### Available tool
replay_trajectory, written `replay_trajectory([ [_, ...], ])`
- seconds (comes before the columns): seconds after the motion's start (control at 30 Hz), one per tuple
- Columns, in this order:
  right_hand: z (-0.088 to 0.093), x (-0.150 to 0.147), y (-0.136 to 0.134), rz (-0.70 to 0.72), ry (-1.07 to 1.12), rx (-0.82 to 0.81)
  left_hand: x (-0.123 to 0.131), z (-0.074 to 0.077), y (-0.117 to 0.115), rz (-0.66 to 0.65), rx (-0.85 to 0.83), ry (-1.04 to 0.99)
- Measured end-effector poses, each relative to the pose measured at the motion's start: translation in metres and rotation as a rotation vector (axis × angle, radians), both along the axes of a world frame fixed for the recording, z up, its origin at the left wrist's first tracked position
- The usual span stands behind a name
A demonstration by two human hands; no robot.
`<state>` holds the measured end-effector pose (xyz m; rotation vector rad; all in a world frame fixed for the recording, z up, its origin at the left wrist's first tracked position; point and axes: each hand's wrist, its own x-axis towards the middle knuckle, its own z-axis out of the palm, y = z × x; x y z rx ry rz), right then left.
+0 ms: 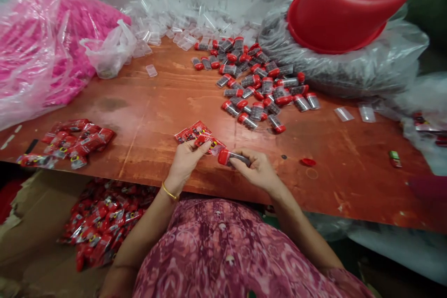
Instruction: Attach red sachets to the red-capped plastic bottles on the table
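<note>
My left hand (186,160) is closed on a red printed plastic packet (213,145), pinched between thumb and fingers. Under it, more flat red packets (197,129) lie on the table. In my right hand (256,167) is a small clear container with a red cap (224,156) and dark contents; its capped end points left, at the edge of the packet. Whether the cap has entered the packet's opening I cannot tell. Beyond my hands lies a loose pile of similar red-capped containers (256,111).
Filled red packets (82,142) lie at the left, with a cardboard box (38,214) of more below. Clear plastic pieces (185,39) are heaped along the wall. A pink bag (52,42) stands back left; a red bucket (342,14) rests on a grey bag (331,74). A red cap (308,162) lies right.
</note>
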<state>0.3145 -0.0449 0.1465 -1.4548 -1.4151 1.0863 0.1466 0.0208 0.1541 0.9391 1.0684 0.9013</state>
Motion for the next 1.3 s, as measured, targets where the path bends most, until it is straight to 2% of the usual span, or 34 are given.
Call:
replay_trajectory([
  [0.2,0.0,-0.005,0.0,0.047,0.002,0.028,0.003,-0.009,-0.001,0.022,-0.09,-0.041],
  [0.43,0.006,-0.003,-0.008,0.039,0.018,0.031,-0.001,-0.006,0.002,0.011,-0.241,-0.044],
  [0.63,0.006,-0.003,-0.007,0.03,0.014,0.007,-0.006,-0.008,0.003,-0.085,-0.183,-0.035],
  [0.87,-0.003,-0.005,-0.005,-0.003,0.006,-0.006,-0.01,-0.002,0.003,-0.195,-0.051,0.002],
  [1.03,-0.007,-0.01,-0.005,-0.018,0.058,0.045,-0.001,-0.006,-0.006,-0.119,0.001,-0.007],
  [1.17,-0.016,-0.021,-0.002,-0.102,0.177,0.125,0.009,-0.013,-0.013,-0.017,-0.02,-0.084],
  [1.3,-0.027,-0.032,0.003,-0.179,0.241,0.031,0.013,-0.016,-0.011,0.071,-0.036,-0.151],
])
